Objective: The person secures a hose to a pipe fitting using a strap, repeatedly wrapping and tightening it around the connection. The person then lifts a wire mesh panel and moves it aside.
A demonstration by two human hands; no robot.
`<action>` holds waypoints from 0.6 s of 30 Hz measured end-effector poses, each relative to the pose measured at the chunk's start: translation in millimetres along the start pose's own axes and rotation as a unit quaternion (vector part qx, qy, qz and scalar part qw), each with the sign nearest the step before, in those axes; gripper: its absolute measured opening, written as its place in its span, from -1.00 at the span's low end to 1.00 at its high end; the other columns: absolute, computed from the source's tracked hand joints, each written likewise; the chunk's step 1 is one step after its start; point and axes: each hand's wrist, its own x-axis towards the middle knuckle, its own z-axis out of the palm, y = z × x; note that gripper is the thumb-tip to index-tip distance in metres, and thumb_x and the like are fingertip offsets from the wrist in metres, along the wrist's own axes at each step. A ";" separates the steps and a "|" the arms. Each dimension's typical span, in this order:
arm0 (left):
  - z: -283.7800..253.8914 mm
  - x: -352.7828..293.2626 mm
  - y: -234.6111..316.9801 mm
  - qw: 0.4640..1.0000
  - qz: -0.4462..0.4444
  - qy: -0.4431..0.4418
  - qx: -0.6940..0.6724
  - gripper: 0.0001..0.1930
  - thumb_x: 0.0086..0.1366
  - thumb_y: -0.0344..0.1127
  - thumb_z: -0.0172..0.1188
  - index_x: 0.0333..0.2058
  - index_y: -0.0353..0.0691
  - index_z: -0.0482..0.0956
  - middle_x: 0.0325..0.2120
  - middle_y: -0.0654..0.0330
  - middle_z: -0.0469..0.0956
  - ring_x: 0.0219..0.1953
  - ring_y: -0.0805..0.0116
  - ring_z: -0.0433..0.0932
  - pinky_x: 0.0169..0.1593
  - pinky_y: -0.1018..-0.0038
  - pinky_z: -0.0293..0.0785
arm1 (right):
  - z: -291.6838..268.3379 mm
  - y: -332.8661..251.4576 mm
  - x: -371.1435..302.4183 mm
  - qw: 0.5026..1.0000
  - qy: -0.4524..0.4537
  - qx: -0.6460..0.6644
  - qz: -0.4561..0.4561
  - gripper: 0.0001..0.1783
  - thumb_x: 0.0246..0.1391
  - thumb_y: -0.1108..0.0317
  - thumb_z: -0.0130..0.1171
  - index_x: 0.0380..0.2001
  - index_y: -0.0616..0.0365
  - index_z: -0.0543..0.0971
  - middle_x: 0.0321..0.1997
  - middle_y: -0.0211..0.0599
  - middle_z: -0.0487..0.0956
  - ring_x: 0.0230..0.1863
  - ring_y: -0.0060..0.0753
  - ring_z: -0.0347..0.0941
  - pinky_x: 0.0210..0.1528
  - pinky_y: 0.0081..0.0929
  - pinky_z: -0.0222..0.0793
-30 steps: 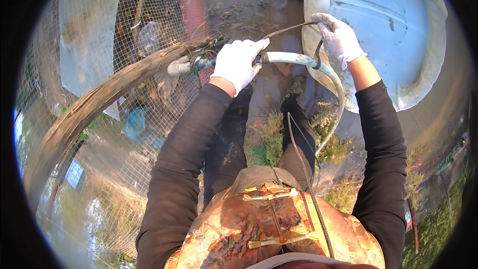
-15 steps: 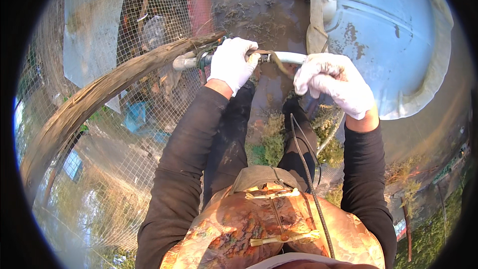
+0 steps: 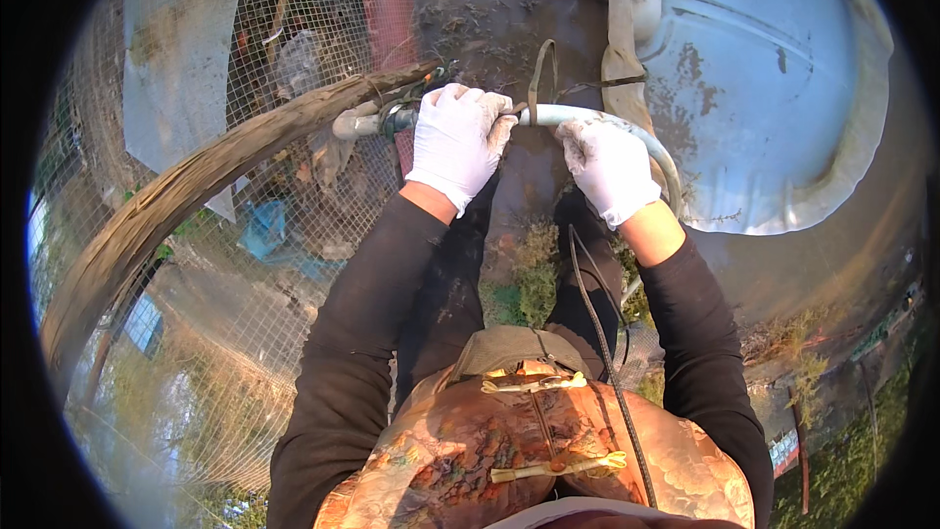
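In a white glove, my left hand (image 3: 456, 145) is closed around a pale hose (image 3: 548, 115) close to its grey elbow fitting (image 3: 357, 122). A thin brown strap (image 3: 534, 88) wraps the hose just right of those fingers and stands up in a loop. My right hand (image 3: 609, 171), also gloved in white, is curled just below the hose, right of the strap. Its fingertips are pressed together, and what they hold, if anything, is hidden. Beyond my right hand the hose bends down toward my right forearm.
A weathered wooden pole (image 3: 211, 152) curves along the left, ending near the fitting. Wire mesh (image 3: 284, 304) spans the left side. A big pale-blue plastic container (image 3: 764, 69) stands at right on wet, muddy ground (image 3: 490, 0). A dark cord (image 3: 612, 372) hangs over my patterned apron.
My right hand has moved left and slightly down, uncovering the hose's bend. The strap now stands up above the hose instead of drooping toward my right hand. My left hand stays almost in place.
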 end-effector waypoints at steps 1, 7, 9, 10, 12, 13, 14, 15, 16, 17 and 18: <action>-1.7 -2.3 2.1 1.000 0.006 -0.008 0.019 -0.84 0.19 -0.29 0.32 -0.22 -0.05 0.66 -0.36 0.30 0.62 -0.19 0.15 0.55 -0.02 0.22 0.38 | -7.8 -3.5 4.9 0.996 0.087 0.012 -0.009 -0.75 0.15 0.33 0.10 -0.13 0.00 0.67 -0.06 -0.23 0.65 0.01 -0.13 0.56 -0.03 -0.23 0.51; -1.7 5.8 -3.8 0.999 -0.005 0.002 -0.037 -0.84 0.24 -0.41 0.26 -0.19 -0.12 0.64 -0.36 0.24 0.61 -0.21 0.23 0.56 -0.10 0.27 0.48 | -16.5 -8.6 65.7 0.971 0.131 0.022 -0.197 -0.78 0.06 0.29 0.16 -0.23 0.02 0.68 0.12 -0.20 0.62 0.10 -0.12 0.51 0.09 -0.19 0.47; -1.5 11.0 -9.3 0.986 -0.059 0.015 -0.155 -0.84 0.27 -0.46 0.23 -0.16 -0.18 0.62 -0.36 0.23 0.61 -0.24 0.33 0.57 -0.15 0.34 0.51 | -21.1 -6.6 75.5 0.981 0.052 -0.006 -0.188 -0.81 0.07 0.30 0.15 -0.28 0.02 0.67 0.00 -0.26 0.66 0.04 -0.10 0.53 0.04 -0.19 0.46; -1.6 13.3 -11.8 0.968 -0.113 0.004 -0.223 -0.84 0.29 -0.48 0.21 -0.15 -0.22 0.61 -0.35 0.22 0.61 -0.26 0.38 0.57 -0.18 0.37 0.53 | -25.5 -6.7 77.4 0.981 0.039 -0.039 -0.188 -0.85 0.09 0.29 0.14 -0.34 0.05 0.64 -0.21 -0.29 0.67 -0.06 -0.13 0.55 -0.06 -0.20 0.46; -3.7 20.8 -20.2 0.940 -0.201 -0.042 -0.273 -0.80 0.32 -0.47 0.20 -0.09 -0.24 0.59 -0.30 0.20 0.63 -0.22 0.38 0.60 -0.11 0.44 0.54 | -31.3 -11.0 62.9 0.972 0.066 -0.109 -0.196 -0.87 0.09 0.27 0.14 -0.39 0.06 0.60 -0.38 -0.32 0.61 -0.19 -0.20 0.55 -0.16 -0.20 0.44; -4.9 25.0 -24.7 0.941 -0.202 -0.051 -0.267 -0.78 0.33 -0.46 0.20 -0.06 -0.25 0.58 -0.27 0.19 0.64 -0.20 0.38 0.62 -0.07 0.47 0.55 | -33.1 -13.4 48.4 0.967 0.083 -0.121 -0.211 -0.87 0.10 0.28 0.14 -0.38 0.06 0.59 -0.39 -0.30 0.60 -0.21 -0.22 0.55 -0.18 -0.20 0.43; -5.2 29.1 -29.1 0.954 -0.172 -0.033 -0.245 -0.79 0.34 -0.45 0.20 -0.06 -0.22 0.59 -0.27 0.20 0.64 -0.18 0.39 0.62 -0.05 0.47 0.55 | -32.3 -16.3 30.1 0.956 0.115 -0.126 -0.238 -0.88 0.10 0.28 0.13 -0.38 0.05 0.59 -0.40 -0.28 0.59 -0.23 -0.25 0.55 -0.20 -0.20 0.43; -4.5 37.5 -35.5 0.965 -0.158 -0.048 -0.203 -0.79 0.33 -0.36 0.23 -0.06 -0.14 0.61 -0.22 0.20 0.66 -0.15 0.35 0.65 -0.05 0.43 0.56 | -25.3 -22.8 14.8 0.960 0.129 -0.133 -0.210 -0.89 0.11 0.29 0.12 -0.35 0.03 0.58 -0.44 -0.26 0.56 -0.30 -0.25 0.53 -0.25 -0.21 0.42; -2.8 43.2 -39.7 0.972 -0.155 -0.058 -0.167 -0.78 0.33 -0.33 0.24 -0.06 -0.12 0.62 -0.19 0.19 0.66 -0.13 0.31 0.65 -0.04 0.41 0.56 | -21.3 -22.3 -1.1 0.950 0.132 -0.130 -0.252 -0.91 0.12 0.33 0.11 -0.34 0.05 0.55 -0.42 -0.21 0.57 -0.31 -0.22 0.54 -0.27 -0.24 0.43; -0.5 48.1 -43.7 0.977 -0.152 -0.069 -0.131 -0.78 0.32 -0.29 0.25 -0.06 -0.11 0.63 -0.16 0.19 0.66 -0.11 0.27 0.65 -0.02 0.39 0.56 | -10.7 -24.4 -14.8 0.974 0.033 -0.107 -0.196 -0.85 0.12 0.34 0.10 -0.24 0.06 0.57 -0.42 -0.21 0.56 -0.32 -0.19 0.55 -0.27 -0.23 0.44; 1.5 52.8 -47.8 0.981 -0.148 -0.077 -0.097 -0.77 0.32 -0.25 0.26 -0.07 -0.09 0.64 -0.13 0.19 0.66 -0.09 0.24 0.65 0.00 0.36 0.55 | 2.7 -26.1 -24.9 0.983 -0.005 -0.064 -0.172 -0.77 0.13 0.35 0.09 -0.14 0.07 0.59 -0.42 -0.21 0.56 -0.33 -0.15 0.55 -0.27 -0.22 0.45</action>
